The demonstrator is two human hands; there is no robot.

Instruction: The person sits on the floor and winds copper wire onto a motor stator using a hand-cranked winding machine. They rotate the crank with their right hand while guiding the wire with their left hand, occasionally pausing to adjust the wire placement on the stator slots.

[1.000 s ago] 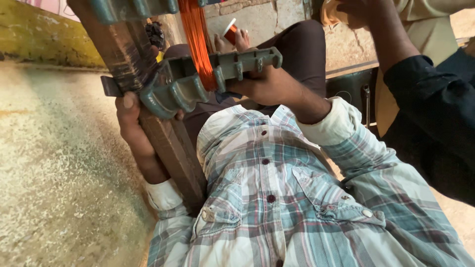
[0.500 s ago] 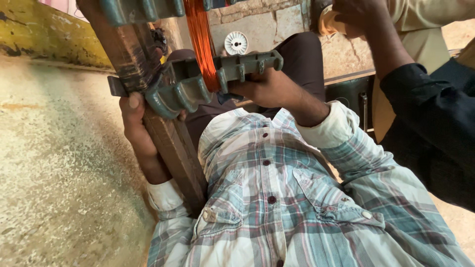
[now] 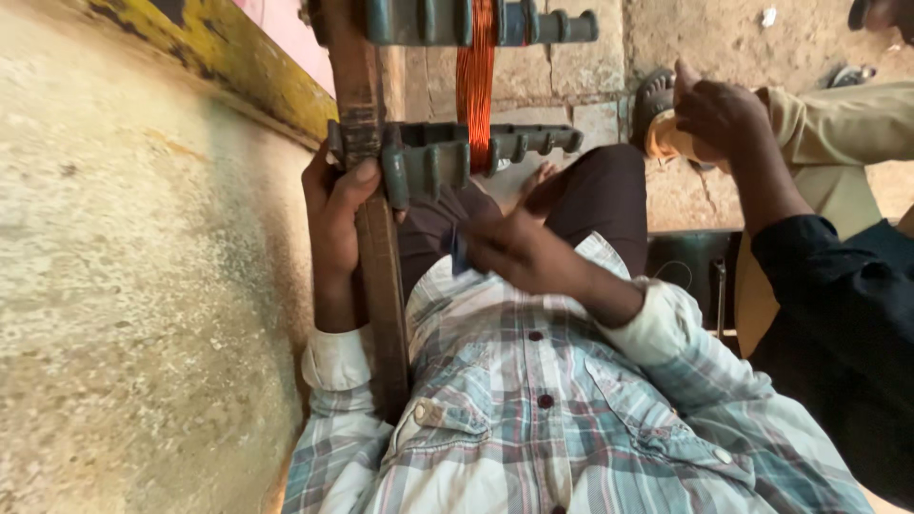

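Observation:
My left hand is wrapped round a brown wooden bar that runs up from my lap, thumb pressed on a grey-blue stepped former fixed across it. A second grey-blue former sits higher on the bar. A band of copper wire is wound between the two. My right hand hovers blurred over my checked shirt, just below the lower former and off it. Its fingers are curled; whether it holds anything is unclear.
A rough plastered wall with a yellow strip fills the left. At the right, another person's hand, on a dark-sleeved arm, holds a round spool of copper wire. A dark box stands beside my knee.
My right hand has let go of the lower former and dropped towards my shirt. The bar and formers now stand more upright in view. My left hand keeps its grip.

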